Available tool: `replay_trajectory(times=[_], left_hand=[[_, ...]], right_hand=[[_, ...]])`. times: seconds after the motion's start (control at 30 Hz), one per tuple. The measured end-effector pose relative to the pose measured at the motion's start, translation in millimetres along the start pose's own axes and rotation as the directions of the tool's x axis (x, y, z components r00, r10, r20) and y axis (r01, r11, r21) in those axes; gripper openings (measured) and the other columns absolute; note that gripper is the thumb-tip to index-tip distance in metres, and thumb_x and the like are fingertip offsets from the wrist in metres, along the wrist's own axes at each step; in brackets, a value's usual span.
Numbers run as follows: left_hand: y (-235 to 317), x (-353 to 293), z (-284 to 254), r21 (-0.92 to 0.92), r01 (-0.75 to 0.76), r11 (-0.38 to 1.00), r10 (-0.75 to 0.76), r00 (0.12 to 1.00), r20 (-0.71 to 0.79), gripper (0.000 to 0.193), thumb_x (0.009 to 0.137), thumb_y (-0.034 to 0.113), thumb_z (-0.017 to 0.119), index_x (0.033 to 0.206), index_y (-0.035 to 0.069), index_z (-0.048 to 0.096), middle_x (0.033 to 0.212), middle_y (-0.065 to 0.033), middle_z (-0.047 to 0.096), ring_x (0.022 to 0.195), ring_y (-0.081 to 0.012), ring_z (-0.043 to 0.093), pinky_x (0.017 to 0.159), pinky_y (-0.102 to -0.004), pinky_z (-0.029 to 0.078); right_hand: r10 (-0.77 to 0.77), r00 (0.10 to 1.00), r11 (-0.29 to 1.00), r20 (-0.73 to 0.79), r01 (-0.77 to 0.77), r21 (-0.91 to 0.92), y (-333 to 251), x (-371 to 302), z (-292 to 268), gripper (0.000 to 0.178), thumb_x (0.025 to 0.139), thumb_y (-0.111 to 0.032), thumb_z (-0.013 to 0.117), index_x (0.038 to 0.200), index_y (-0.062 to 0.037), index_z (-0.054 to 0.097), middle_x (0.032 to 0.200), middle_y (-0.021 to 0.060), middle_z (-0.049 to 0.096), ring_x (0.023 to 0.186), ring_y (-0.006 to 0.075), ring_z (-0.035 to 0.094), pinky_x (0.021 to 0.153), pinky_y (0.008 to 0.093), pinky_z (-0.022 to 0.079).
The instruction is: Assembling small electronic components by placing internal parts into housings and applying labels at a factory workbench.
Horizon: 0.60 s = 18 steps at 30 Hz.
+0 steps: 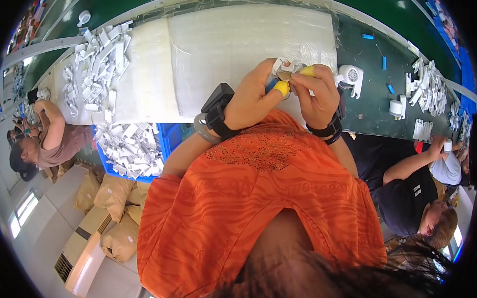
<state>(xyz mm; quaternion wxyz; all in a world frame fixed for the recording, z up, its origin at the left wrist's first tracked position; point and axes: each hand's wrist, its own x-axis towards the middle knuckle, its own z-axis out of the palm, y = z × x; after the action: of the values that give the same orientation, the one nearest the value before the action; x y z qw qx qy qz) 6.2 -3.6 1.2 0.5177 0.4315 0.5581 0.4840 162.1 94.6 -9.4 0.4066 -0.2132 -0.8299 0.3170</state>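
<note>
A small white plastic part [281,65] is held up over the far side of my lap, at the near edge of the bench. My left hand [251,97] is closed round its left side, and yellow wrapping covers one fingertip. From the right, my right hand [320,96] pinches at the same part, with yellow on a finger too. A small brownish-grey piece [284,76] shows between the fingers; its kind is hard to tell. Just right of my right hand lies a white housing with a round grille [350,74].
A pale padded mat [210,58] covers the bench, with a heap of white parts [102,60] at left. A blue bin [170,139] of similar parts stands beside me. Blue cylinders [384,62] and more white parts [429,90] lie right. People work on both sides.
</note>
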Motion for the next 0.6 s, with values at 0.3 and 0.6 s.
replay_trajectory(times=[0.3, 0.6], left_hand=[[6.6, -2.0, 8.0, -0.146, -0.113, 0.983, 0.099, 0.990, -0.103, 0.038, 0.090, 0.017, 0.058, 0.122, -0.001, 0.048, 0.102, -0.0128, 0.061, 0.091, -0.0180, 0.058, 0.082, -0.0300, 0.046], [-0.2, -2.0, 8.0, -0.037, -0.130, 0.991, 0.126, 0.988, -0.094, 0.037, 0.100, 0.016, 0.049, 0.133, 0.002, 0.043, 0.087, -0.0007, 0.055, 0.072, -0.0046, 0.048, 0.058, -0.0191, 0.043]], right_hand=[[0.017, 1.000, 0.999, 0.015, -0.017, -0.048, -2.8, 3.0, -0.5, 0.028, 0.067, 0.002, 0.076, 0.091, -0.0091, 0.069, 0.087, 0.0096, 0.056, 0.084, 0.0293, 0.055, 0.074, 0.0363, 0.047], [-0.042, 0.996, 0.997, 0.078, 0.047, -0.066, 0.5, 11.1, -5.0, 0.029, 0.065, 0.003, 0.075, 0.091, -0.0087, 0.068, 0.087, 0.0081, 0.056, 0.085, 0.0291, 0.054, 0.075, 0.0369, 0.046]])
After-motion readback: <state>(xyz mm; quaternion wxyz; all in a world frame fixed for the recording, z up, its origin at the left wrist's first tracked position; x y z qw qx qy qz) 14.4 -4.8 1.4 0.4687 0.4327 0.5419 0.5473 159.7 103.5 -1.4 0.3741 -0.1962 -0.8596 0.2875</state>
